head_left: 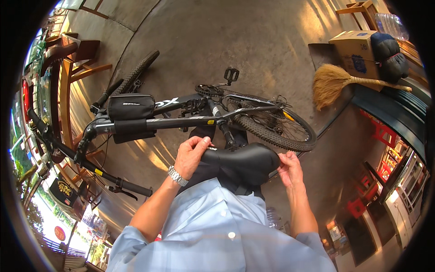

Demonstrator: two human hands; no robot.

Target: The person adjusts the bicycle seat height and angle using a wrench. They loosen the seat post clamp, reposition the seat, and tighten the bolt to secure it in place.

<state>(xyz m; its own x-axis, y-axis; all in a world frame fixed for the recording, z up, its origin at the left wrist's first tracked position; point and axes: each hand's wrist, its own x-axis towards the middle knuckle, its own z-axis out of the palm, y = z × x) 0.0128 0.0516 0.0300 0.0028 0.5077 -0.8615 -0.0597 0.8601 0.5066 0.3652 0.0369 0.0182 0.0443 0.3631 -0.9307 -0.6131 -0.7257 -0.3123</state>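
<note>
A black bicycle saddle (244,163) lies right in front of my body, its narrow nose toward the left and its wide rear toward the right. My left hand (189,156), with a metal watch (177,176) on the wrist, is closed at the nose, thumb against fingers. A small pale mark or piece shows by its fingertips; I cannot make out which. At the rear edge my right hand (290,169) pinches with thumb and fingers. The saddle belongs to a dark bicycle (172,121) standing crosswise before me, handlebar to the left.
A black frame bag (131,107) straddles the top tube. The rear wheel (276,127) and pedal (231,75) are beyond the saddle. On the right, a straw broom (331,86) leans by a cardboard box (355,52). Wooden furniture (68,84) stands at the left.
</note>
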